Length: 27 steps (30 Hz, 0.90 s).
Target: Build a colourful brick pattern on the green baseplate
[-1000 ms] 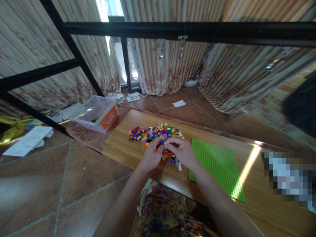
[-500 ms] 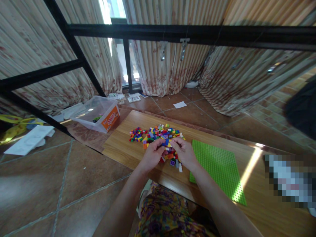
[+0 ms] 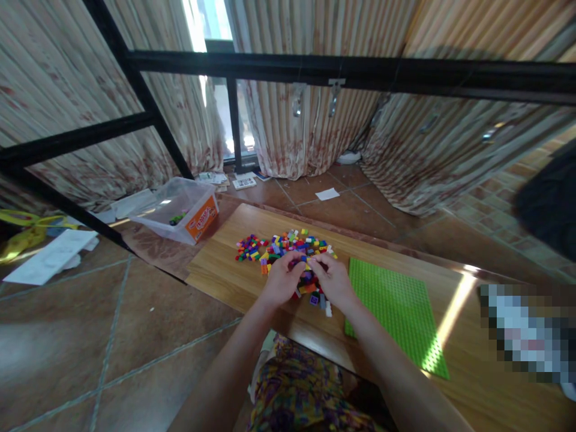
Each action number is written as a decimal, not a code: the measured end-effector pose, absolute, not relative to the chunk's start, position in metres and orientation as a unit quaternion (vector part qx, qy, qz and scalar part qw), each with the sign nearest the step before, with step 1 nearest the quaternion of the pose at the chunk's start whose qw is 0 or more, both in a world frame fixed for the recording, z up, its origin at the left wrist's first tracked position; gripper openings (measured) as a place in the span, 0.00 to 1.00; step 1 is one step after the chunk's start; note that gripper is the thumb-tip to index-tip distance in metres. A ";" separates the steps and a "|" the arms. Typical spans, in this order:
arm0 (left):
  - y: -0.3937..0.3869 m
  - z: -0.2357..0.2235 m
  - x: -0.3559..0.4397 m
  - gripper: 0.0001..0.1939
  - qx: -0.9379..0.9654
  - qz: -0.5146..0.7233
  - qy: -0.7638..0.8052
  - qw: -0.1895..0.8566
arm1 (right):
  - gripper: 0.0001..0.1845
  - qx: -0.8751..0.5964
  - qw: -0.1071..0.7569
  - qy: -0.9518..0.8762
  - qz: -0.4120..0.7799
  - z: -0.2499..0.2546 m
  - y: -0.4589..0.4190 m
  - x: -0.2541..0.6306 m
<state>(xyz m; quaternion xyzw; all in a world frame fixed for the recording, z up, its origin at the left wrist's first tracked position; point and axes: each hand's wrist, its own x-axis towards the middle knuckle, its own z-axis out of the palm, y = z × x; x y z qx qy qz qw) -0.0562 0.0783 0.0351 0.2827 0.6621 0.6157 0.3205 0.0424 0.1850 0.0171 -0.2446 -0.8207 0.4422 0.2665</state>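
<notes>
Above a pile of mixed toy bricks (image 3: pixel 252 247) on the wooden table, my two hands meet fingertip to fingertip. My left hand (image 3: pixel 284 279) is closed in a pinch on a small blue brick (image 3: pixel 303 259). Close against it, my right hand (image 3: pixel 332 277) is also pinched shut; a pale or yellow bit shows at its fingertips, too small to name. Loose bricks lie under and around both hands, among them a purple one (image 3: pixel 314 299) and a white one (image 3: pixel 328 310). A green studded baseplate (image 3: pixel 391 306) lies flat to the right of my right hand.
A clear plastic bin (image 3: pixel 175 204) with an orange label stands on the floor beyond the table's left end. A blurred-out item (image 3: pixel 522 333) lies at the table's right. Curtains and a black metal frame (image 3: pixel 270 63) are behind the table.
My hands have stayed over the pile, fingertips together. The blue brick shows less between the fingers than before. The view has tilted slightly.
</notes>
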 end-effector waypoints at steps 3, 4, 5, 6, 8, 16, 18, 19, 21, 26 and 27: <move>0.082 0.031 -0.054 0.03 0.250 0.641 0.651 0.321 | 0.15 -0.257 0.261 -0.799 0.476 0.018 0.183 0.042; 0.083 0.029 -0.054 0.03 0.237 0.655 0.640 0.325 | 0.16 -0.265 0.258 -0.786 0.496 0.018 0.183 0.042; 0.083 0.028 -0.053 0.03 0.227 0.667 0.629 0.329 | 0.17 -0.275 0.256 -0.768 0.518 0.018 0.183 0.042; 0.084 0.026 -0.054 0.03 0.220 0.678 0.617 0.333 | 0.18 -0.284 0.255 -0.749 0.541 0.018 0.183 0.043; 0.084 0.024 -0.055 0.04 0.216 0.687 0.606 0.336 | 0.20 -0.295 0.256 -0.718 0.577 0.016 0.185 0.043; 0.086 0.013 -0.063 0.14 0.286 0.598 0.700 0.267 | 0.14 -0.320 0.255 -0.801 0.436 0.013 0.196 0.041; 0.086 0.013 -0.063 0.15 0.305 0.585 0.710 0.248 | 0.12 -0.322 0.247 -0.818 0.408 0.013 0.197 0.041; 0.085 0.013 -0.062 0.15 0.309 0.582 0.712 0.244 | 0.11 -0.322 0.244 -0.822 0.402 0.013 0.197 0.041; 0.082 0.015 -0.062 0.16 0.308 0.582 0.712 0.243 | 0.10 -0.322 0.240 -0.824 0.400 0.012 0.198 0.043; 0.069 0.019 -0.077 0.16 0.262 0.582 0.743 0.203 | 0.11 -0.321 0.251 -0.818 0.406 0.010 0.203 0.051; 0.067 0.020 -0.084 0.15 0.251 0.576 0.758 0.176 | 0.11 -0.319 0.251 -0.820 0.404 0.010 0.204 0.053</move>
